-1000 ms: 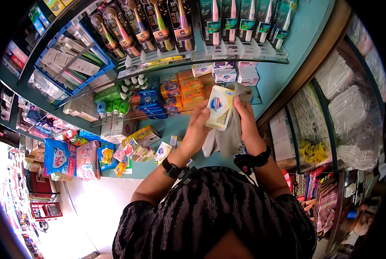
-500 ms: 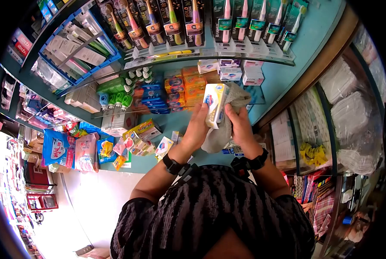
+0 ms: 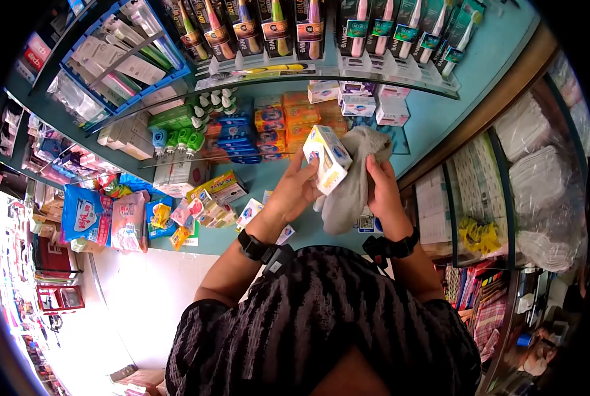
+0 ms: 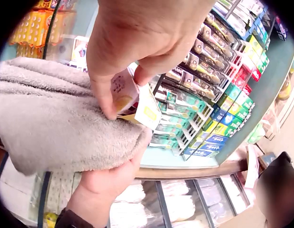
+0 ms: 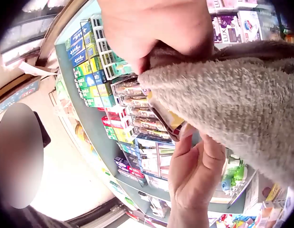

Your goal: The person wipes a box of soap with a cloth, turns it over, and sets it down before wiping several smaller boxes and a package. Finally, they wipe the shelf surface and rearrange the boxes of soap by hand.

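Note:
In the head view my left hand [image 3: 296, 190] pinches a white-and-yellow soap box [image 3: 328, 162] between thumb and fingers, tilted above the glass counter. Beside it, my right hand [image 3: 385, 190] holds a grey fluffy cloth [image 3: 351, 198], thumb on top and the other fingers hidden under it. The cloth hangs down in folds and overlaps the box's right side. The left wrist view shows the box [image 4: 148, 108] close against the cloth [image 4: 66, 114], with the left fingers on its sides. From the right wrist, the cloth [image 5: 237, 95] covers most of the box.
Packaged toothbrushes [image 3: 278, 30] stand in racks on the upper glass shelf. Stacked orange soap packs [image 3: 301, 122] and small soap boxes [image 3: 359, 105] sit behind the hands. Detergent bags [image 3: 87, 214] and a yellow box [image 3: 223, 187] lie to the left, wrapped stock [image 3: 539, 171] on the right shelves.
The soap box has turned in my left hand, from its broad label face to an edge and end. The grey cloth stays in my right hand, spread a little wider. The head view has shifted slightly.

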### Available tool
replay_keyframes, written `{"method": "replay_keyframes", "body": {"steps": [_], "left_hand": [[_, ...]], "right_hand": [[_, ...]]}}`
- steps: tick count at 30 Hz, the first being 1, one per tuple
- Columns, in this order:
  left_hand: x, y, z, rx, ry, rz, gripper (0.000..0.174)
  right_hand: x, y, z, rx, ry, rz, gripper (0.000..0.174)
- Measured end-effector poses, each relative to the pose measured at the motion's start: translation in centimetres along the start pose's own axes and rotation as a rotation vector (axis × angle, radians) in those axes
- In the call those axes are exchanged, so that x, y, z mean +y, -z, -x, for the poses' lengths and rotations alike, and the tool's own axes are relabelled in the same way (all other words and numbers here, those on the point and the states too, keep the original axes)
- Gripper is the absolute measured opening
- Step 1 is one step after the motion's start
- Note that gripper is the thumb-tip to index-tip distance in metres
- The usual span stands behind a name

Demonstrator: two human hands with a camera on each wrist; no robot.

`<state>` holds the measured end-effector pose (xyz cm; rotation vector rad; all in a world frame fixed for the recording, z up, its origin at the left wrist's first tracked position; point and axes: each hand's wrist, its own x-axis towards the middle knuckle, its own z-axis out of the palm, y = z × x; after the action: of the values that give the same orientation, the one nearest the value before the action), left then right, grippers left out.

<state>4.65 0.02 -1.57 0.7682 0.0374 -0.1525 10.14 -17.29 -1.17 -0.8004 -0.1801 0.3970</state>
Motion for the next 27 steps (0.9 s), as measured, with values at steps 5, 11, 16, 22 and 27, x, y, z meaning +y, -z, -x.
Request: {"method": "replay_keyframes", "body": {"steps": [5, 11, 16, 22, 27], "left_hand": [[-0.7, 0.3, 0.1, 0.004, 0.036, 0.050, 0.041], [-1.1, 1.6, 0.4, 0.091, 0.021, -0.268, 0.050], [-0.4, 1.1, 0.9, 0.021, -0.019, -0.400, 0.067], [0.7, 2.8, 1.6, 0.085, 0.079, -0.682, 0.073], [2.4, 4.0, 3.2, 0.004, 0.215, -0.468, 0.050]], "right_hand": [[1.5, -0.3, 1.0, -0.187, 0.220, 0.613, 0.032], [0.8, -1.1, 0.1, -0.029, 0.389, 0.628, 0.026], [0.1, -1.0, 0.3, -0.082, 0.284, 0.634, 0.026], [0.6, 0.0, 0.0, -0.111, 0.142, 0.567, 0.025], [1.8, 0.1, -0.2, -0.078, 0.066, 0.455, 0.024]]}}
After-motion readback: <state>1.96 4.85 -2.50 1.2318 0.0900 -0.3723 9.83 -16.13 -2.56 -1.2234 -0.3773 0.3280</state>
